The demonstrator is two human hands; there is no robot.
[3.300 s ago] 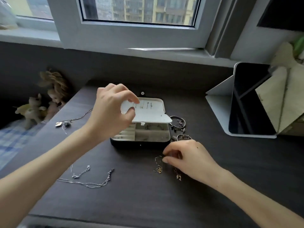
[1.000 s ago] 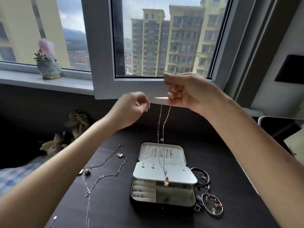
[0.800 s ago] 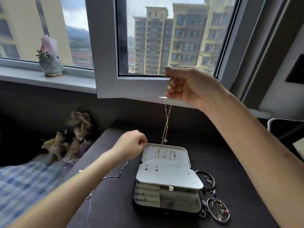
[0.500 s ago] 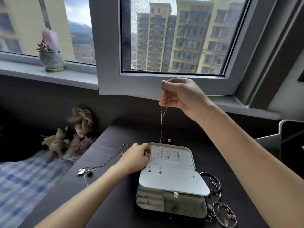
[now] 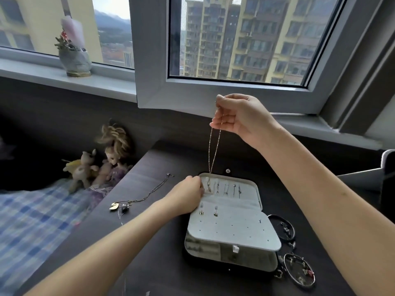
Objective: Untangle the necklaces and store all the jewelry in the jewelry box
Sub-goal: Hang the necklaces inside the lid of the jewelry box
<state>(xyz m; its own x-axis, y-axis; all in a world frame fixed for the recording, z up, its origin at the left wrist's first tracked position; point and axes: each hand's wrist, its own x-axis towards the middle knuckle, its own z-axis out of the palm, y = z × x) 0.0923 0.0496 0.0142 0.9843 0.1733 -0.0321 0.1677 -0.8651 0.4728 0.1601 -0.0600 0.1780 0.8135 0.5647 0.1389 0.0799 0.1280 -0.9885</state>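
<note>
Now | right grip [image 5: 239, 118] pinches necklace [image 5: 214, 150], hanging below | left grip [image 5: 188, 195] closed at jewelry box [image 5: 230, 229]

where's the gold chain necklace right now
The gold chain necklace hangs from the raised right hand mid-frame, its lower end at the jewelry box lid's top-left corner beside the left hand.

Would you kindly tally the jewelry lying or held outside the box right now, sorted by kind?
Necklaces: 2, a gold chain hanging from the right hand, and a dark chain on the desk
Bangles: 2, one beside the jewelry box, another nearer
Total: 4
</note>
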